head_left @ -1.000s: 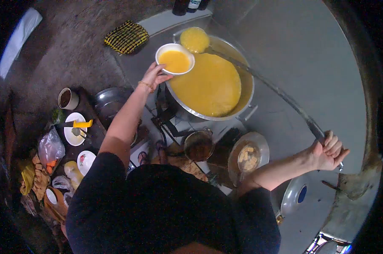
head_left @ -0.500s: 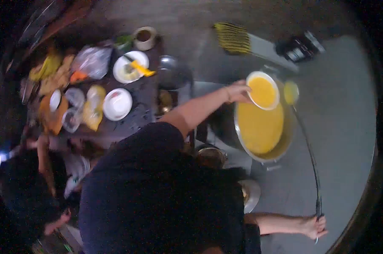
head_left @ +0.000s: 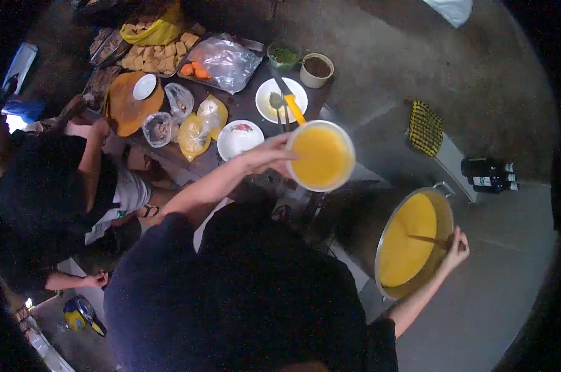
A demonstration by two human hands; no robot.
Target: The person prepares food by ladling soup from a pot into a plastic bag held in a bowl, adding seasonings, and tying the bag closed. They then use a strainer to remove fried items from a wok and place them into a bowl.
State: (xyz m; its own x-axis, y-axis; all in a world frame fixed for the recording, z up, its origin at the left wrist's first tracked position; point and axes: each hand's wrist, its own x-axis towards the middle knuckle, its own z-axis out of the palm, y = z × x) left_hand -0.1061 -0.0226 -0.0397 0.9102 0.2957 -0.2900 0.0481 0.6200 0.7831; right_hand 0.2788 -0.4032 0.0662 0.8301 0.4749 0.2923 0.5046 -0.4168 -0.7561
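Observation:
My left hand (head_left: 269,155) grips the rim of a round white bowl (head_left: 321,156) filled with yellow soup, held up between the table and the pot. My right hand (head_left: 456,249) is closed around the handle of a ladle (head_left: 424,238) at the right rim of a large metal pot (head_left: 443,214). The ladle's head is hidden under the yellow soup (head_left: 407,254) in the pot. Just beyond the bowl, a yellow-handled knife (head_left: 293,106) and a spoon rest on a white plate (head_left: 263,99).
A floral white bowl (head_left: 238,141), yellow bags (head_left: 196,131), a foil-covered tray (head_left: 227,62) and a brown-filled cup (head_left: 316,69) crowd the table. A co-worker (head_left: 51,186) stands left beside a round board (head_left: 122,115). Dark bottles (head_left: 488,173) and a yellow-black cloth (head_left: 425,128) lie right.
The soup bowl has moved left, away from above the pot toward the table. The ladle, earlier raised beside the pot, is now dipped in the soup. The view has shifted.

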